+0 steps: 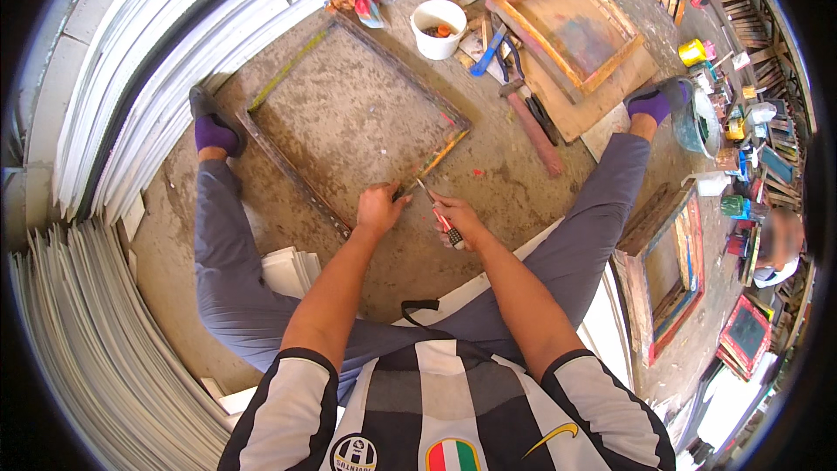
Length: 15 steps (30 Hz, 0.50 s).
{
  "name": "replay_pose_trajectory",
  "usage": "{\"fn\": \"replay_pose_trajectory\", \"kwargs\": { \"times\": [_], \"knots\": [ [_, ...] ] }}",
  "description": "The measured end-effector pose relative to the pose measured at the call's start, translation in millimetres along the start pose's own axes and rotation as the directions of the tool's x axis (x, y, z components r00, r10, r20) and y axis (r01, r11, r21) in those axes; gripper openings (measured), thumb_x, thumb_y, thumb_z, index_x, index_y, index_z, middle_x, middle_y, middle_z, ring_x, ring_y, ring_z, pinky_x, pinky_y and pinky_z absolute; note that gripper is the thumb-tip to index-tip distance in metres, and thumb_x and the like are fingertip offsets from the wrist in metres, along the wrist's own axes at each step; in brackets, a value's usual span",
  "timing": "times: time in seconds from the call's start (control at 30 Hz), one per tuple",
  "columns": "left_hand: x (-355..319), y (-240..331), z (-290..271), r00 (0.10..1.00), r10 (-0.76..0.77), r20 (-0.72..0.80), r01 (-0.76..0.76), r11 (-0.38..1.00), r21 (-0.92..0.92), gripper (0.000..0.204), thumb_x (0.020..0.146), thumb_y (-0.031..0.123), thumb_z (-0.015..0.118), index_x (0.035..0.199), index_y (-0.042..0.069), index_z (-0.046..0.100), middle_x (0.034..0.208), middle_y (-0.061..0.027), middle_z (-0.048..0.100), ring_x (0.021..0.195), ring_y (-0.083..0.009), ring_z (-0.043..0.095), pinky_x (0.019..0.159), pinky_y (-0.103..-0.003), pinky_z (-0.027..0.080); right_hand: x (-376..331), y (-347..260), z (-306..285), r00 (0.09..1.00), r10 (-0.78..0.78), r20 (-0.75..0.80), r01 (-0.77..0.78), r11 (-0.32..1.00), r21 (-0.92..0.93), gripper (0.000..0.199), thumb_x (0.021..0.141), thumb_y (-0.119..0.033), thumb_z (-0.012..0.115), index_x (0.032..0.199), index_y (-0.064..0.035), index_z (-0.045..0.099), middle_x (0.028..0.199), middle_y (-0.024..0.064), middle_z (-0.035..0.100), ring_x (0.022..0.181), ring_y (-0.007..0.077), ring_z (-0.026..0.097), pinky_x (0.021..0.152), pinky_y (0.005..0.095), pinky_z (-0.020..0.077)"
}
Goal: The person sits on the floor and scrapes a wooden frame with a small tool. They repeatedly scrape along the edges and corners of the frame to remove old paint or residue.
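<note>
A wooden frame (301, 176), dark and paint-stained with no panel in it, lies on the floor between my outstretched legs. My left hand (380, 208) is closed on its near right side, close to the near corner. In my right hand (460, 219) is a slim tool with a red and black handle (448, 228). Its thin metal tip points up toward the frame's near side, just right of my left fingers. Whether the tip touches the wood I cannot tell.
Ahead stand a white bucket (438, 28) and a hammer (534, 133), beside blue-handled pliers (493, 52). Another frame (567, 30) rests on cardboard. White sheets (96, 366) are stacked at left. Paint pots (735, 207) and more frames (660, 275) fill the right, where a person (775, 275) is visible.
</note>
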<state>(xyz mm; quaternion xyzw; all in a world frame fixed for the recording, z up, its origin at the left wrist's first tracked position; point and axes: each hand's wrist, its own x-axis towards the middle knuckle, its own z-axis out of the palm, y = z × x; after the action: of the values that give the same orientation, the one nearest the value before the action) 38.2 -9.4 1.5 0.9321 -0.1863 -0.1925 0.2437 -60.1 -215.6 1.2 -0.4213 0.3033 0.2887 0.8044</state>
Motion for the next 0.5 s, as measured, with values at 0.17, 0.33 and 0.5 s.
{"fn": "replay_pose_trajectory", "kwargs": {
  "times": [0.17, 0.33, 0.5],
  "knots": [
    [4.6, 8.4, -6.3, 0.998, -0.036, 0.044, 0.035, 0.999, 0.011, 0.052, 0.084, 0.037, 0.080, 0.122, 0.003, 0.072, 0.099, -0.0190, 0.072, 0.096, -0.0365, 0.069, 0.086, -0.046, 0.055, 9.2, 15.9, -4.0, 0.776, -0.629, 0.046, 0.417, 0.456, -0.786, 0.045, 0.103, -0.017, 0.056, 0.149, -0.0192, 0.054, 0.072, 0.0027, 0.056, 0.058, 0.0158, 0.055, 0.054, 0.0346, 0.0493],
    [3.6, 0.3, 1.2, 0.999, -0.037, 0.022, 0.037, 0.999, 0.000, 0.050, 0.083, 0.035, 0.081, 0.121, 0.003, 0.072, 0.100, -0.0204, 0.071, 0.096, -0.0377, 0.069, 0.087, -0.046, 0.055, -2.1, 16.5, 10.0, 0.810, -0.586, -0.024, 0.136, 0.228, -0.964, 0.047, 0.105, -0.026, 0.054, 0.151, -0.0226, 0.050, 0.074, 0.0052, 0.060, 0.056, 0.0192, 0.057, 0.056, 0.0354, 0.0506],
    [0.2, -8.0, 3.6, 0.997, 0.040, -0.062, -0.047, 0.992, -0.115, 0.048, 0.079, 0.034, 0.083, 0.115, 0.002, 0.073, 0.099, -0.0213, 0.071, 0.095, -0.0400, 0.068, 0.088, -0.046, 0.055, 3.7, 0.9, -6.4, 0.977, 0.115, 0.177, -0.162, 0.946, 0.282, 0.052, 0.106, -0.033, 0.053, 0.155, -0.0225, 0.044, 0.079, 0.0062, 0.063, 0.054, 0.0182, 0.055, 0.056, 0.0346, 0.0508]
  ]
}}
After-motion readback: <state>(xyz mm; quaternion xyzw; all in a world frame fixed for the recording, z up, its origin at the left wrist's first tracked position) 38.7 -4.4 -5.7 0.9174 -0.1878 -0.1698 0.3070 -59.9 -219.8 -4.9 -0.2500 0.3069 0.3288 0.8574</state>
